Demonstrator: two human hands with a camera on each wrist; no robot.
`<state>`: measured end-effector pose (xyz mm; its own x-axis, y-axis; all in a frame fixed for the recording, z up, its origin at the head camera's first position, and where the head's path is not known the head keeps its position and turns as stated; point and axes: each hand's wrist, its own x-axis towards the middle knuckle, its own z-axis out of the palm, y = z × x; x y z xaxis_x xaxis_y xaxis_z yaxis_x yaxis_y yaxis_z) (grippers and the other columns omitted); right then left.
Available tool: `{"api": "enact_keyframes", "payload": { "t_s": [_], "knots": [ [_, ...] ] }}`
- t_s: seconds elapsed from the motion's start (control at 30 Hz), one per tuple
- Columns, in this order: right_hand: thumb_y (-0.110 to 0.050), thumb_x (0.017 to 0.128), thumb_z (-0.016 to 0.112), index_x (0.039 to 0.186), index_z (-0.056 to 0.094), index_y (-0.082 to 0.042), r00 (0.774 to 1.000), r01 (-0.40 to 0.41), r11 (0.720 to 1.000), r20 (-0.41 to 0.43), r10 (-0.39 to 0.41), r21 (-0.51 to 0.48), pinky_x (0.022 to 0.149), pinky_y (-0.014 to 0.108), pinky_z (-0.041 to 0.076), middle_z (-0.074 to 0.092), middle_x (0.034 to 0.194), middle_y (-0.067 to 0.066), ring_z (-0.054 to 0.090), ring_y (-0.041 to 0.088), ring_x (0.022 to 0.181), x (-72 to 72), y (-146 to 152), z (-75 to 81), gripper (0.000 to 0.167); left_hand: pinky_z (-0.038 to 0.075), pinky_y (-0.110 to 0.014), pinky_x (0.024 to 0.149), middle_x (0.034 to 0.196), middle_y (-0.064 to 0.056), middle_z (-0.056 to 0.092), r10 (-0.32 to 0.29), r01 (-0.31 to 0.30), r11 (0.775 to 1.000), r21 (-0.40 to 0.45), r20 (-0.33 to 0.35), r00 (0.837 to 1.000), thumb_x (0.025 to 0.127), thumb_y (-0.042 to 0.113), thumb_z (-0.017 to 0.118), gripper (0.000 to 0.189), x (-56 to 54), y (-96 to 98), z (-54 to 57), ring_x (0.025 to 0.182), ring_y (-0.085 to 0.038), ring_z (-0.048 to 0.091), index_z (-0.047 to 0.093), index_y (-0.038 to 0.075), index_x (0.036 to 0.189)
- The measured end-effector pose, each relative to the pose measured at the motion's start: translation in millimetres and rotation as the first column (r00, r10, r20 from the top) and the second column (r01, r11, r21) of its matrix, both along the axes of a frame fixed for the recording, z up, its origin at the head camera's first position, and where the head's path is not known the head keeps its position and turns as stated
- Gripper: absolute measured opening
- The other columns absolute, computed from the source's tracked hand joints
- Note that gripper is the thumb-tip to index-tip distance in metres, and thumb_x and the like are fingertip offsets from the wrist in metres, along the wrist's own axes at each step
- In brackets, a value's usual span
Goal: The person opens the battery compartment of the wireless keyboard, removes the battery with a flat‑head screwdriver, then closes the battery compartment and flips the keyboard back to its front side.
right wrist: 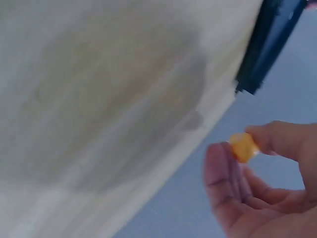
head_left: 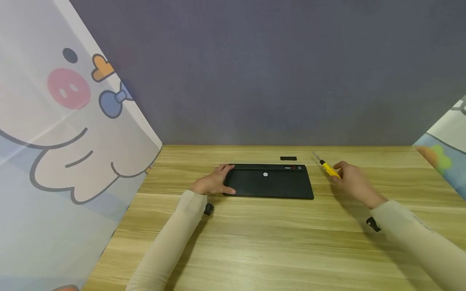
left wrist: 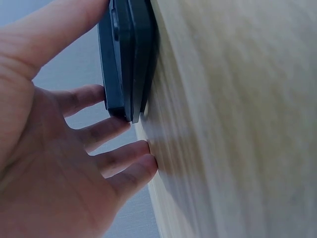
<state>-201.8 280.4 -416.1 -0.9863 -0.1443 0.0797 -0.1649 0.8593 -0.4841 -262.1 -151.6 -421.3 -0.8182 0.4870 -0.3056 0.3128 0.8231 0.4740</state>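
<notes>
A black keyboard (head_left: 255,182) lies with its underside up on the table, a small recess with a red spot near its far right corner. My left hand (head_left: 214,181) holds its left end, thumb at the near corner and fingers at the far one. In the left wrist view, the fingertips (left wrist: 119,125) touch the keyboard's edge and the tabletop. Right of the keyboard, my right hand (head_left: 354,182) pinches the yellow handle of a screwdriver (head_left: 330,169); its shaft points away to the upper left. The handle's end shows between thumb and fingers in the right wrist view.
A small black cover strip (head_left: 288,158) lies just beyond the keyboard, near the back of the wooden table (head_left: 255,238). A grey panel (head_left: 276,72) rises behind the table. Cartoon-printed sheets (head_left: 91,141) stand at the left and right sides.
</notes>
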Motion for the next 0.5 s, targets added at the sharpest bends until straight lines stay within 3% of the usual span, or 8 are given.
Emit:
{"api": "enact_keyframes", "payload": {
  "t_s": [0.1,0.23,0.37,0.5],
  "knots": [
    [0.0,0.082,0.069,0.106,0.058,0.012,0.984,-0.024,1.0,-0.178,0.02,-0.018,0.055,0.038,0.048,0.061,0.082,0.017,0.058,0.024,0.066,2.0,-3,7.9,0.029,0.031,-0.051,0.102,0.156,-0.009,0.007,0.001,-0.001,1.0,0.003,-0.002,1.0,0.081,0.038,0.075,0.095,0.0,-1.3,-0.8,0.141,-0.03,0.011,0.016,0.022,0.152],
    [0.004,0.077,0.075,0.1,0.068,0.005,0.933,-0.099,0.995,-0.349,0.088,-0.013,0.053,0.029,0.049,0.061,0.082,0.009,0.056,0.017,0.064,4.9,-8,17.5,0.024,0.031,-0.051,0.102,0.156,-0.008,0.006,0.004,-0.004,1.0,-0.002,-0.003,1.0,0.081,0.038,0.075,0.094,0.4,-1.8,-0.8,0.141,-0.03,0.01,0.015,0.022,0.152],
    [0.003,0.075,0.077,0.1,0.072,0.0,0.886,-0.138,0.99,-0.445,0.133,0.022,0.054,0.026,0.048,0.059,0.081,0.002,0.055,0.014,0.064,7.0,-13,24.0,0.026,0.031,-0.051,0.102,0.156,-0.008,0.006,0.004,-0.004,1.0,-0.006,0.0,1.0,0.081,0.038,0.075,0.094,0.6,-1.2,-0.2,0.141,-0.03,0.01,0.015,0.023,0.152],
    [0.003,0.074,0.078,0.098,0.073,-0.003,0.859,-0.147,0.989,-0.493,0.137,0.019,0.055,0.027,0.049,0.06,0.082,-0.001,0.057,0.014,0.066,7.3,-15,28.8,0.025,0.032,-0.051,0.101,0.156,-0.008,0.005,-0.001,0.001,1.0,-0.015,-0.002,1.0,0.082,0.04,0.074,0.094,0.4,-0.9,-0.6,0.141,-0.03,0.01,0.014,0.023,0.153]
  ]
}}
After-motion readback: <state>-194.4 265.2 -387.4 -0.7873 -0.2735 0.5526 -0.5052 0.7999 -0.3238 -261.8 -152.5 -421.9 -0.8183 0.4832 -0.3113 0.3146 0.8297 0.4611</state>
